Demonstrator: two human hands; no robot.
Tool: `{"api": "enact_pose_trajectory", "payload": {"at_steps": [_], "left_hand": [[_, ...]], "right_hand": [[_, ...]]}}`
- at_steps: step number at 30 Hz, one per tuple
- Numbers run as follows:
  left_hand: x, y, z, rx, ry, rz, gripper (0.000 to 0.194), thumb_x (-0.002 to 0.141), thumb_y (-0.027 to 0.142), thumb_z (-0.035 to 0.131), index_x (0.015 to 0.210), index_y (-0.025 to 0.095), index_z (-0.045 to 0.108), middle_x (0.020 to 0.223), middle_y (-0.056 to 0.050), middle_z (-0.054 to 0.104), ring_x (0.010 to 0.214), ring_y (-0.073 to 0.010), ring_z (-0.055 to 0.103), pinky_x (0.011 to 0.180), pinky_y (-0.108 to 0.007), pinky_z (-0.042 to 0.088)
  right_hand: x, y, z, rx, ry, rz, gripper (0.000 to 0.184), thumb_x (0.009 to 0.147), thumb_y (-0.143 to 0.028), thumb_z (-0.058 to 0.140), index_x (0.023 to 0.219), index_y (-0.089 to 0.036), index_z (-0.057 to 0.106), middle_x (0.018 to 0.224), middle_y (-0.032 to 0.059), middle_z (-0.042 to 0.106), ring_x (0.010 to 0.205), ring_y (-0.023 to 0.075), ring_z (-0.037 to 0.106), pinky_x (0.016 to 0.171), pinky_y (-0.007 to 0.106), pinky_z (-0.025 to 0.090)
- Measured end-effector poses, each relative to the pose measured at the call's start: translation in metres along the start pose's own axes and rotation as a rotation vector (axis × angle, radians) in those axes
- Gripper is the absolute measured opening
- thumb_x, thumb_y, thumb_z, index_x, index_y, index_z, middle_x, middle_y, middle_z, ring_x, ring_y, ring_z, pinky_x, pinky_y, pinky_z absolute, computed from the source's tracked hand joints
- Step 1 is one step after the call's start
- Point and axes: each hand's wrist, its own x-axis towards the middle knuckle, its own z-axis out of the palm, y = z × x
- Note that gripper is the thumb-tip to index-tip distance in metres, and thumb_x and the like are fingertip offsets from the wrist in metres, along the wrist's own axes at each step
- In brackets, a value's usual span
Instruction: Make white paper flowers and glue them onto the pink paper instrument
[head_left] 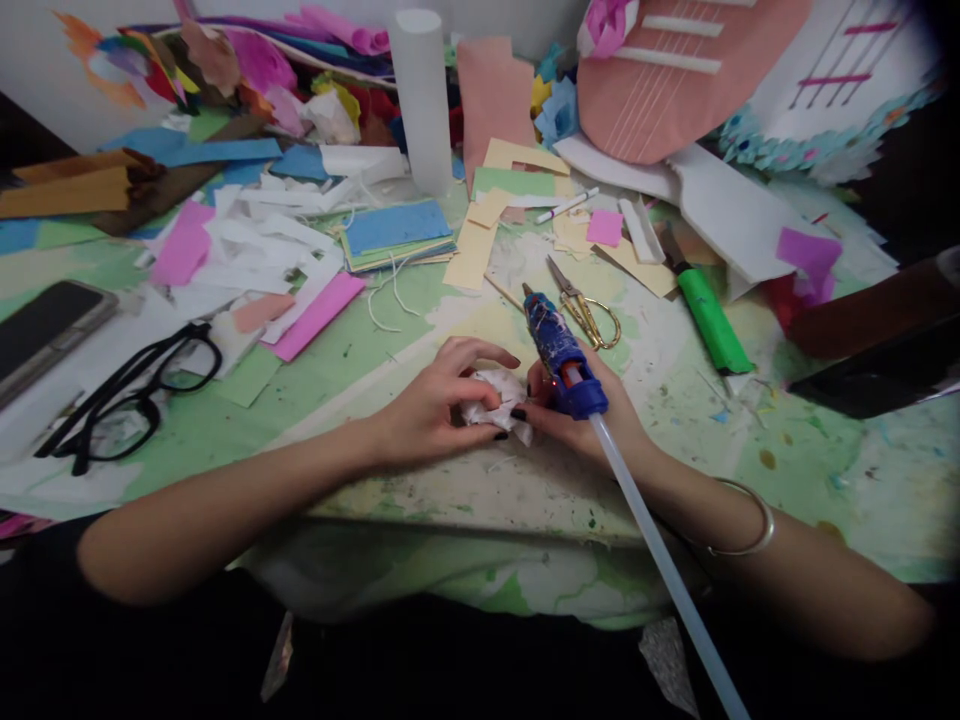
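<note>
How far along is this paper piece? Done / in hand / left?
Looks done: paper flowers at the back, formed. In hand: crumpled white paper in the left hand's fingers; right hand touches it and carries the glue gun. Left: probably finishing that loosely crumpled piece; the sheet stack lies flat, unshaped. Can't tell the total count.

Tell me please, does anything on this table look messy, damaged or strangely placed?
White paper strips lie in a tangled heap at the left, stains blotch the green-and-white table cover, and whitish strands, perhaps glue, cling to the hot glue gun. Nothing looks plainly broken.
</note>
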Motion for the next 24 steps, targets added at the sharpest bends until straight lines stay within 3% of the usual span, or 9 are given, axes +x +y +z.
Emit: {"api": "enact_pose_trajectory", "payload": {"at_steps": [6,10,15,24], "left_hand": [[-0.0009,-0.0031,-0.0006,-0.084,0.097,-0.078,0.007,0.082,0.021,0.067,0.082,0.017,0.061,0.122,-0.013,0.058,0.116,-0.0237,0.056,0.098,-0.040,0.047],[-0.0006,-0.0033,-0.0014,-0.100,0.174,-0.084,0.010,0.080,0.021,0.070,0.081,0.017,0.061,0.116,-0.013,0.060,0.114,-0.0230,0.057,0.098,-0.039,0.047],[-0.0006,-0.0031,-0.0015,-0.125,0.183,-0.091,0.009,0.080,0.024,0.071,0.081,0.017,0.065,0.116,-0.013,0.061,0.114,-0.0236,0.059,0.097,-0.041,0.048],[-0.0015,-0.0056,0.0013,-0.113,0.188,-0.033,0.007,0.079,0.016,0.069,0.083,0.017,0.064,0.116,-0.014,0.060,0.114,-0.0256,0.058,0.097,-0.046,0.048]], "right_hand": [[0.0008,-0.0039,-0.0039,0.125,0.050,0.028,0.038,0.075,-0.031,0.076,0.091,-0.024,0.043,0.086,-0.0028,0.056,0.058,0.0105,0.057,0.054,0.028,0.051],[0.0011,-0.0030,-0.0058,0.090,0.092,-0.010,0.027,0.080,-0.024,0.069,0.094,-0.023,0.046,0.090,-0.0017,0.058,0.065,0.0120,0.063,0.063,0.031,0.054],[0.0000,0.0001,-0.0047,-0.012,0.054,-0.039,0.025,0.078,-0.020,0.067,0.096,-0.023,0.052,0.095,0.0020,0.064,0.075,0.0158,0.064,0.069,0.032,0.052],[-0.0007,-0.0008,-0.0002,0.137,0.000,-0.017,0.031,0.075,-0.020,0.072,0.098,-0.022,0.052,0.096,0.0007,0.063,0.077,0.0149,0.068,0.070,0.030,0.055]]}}
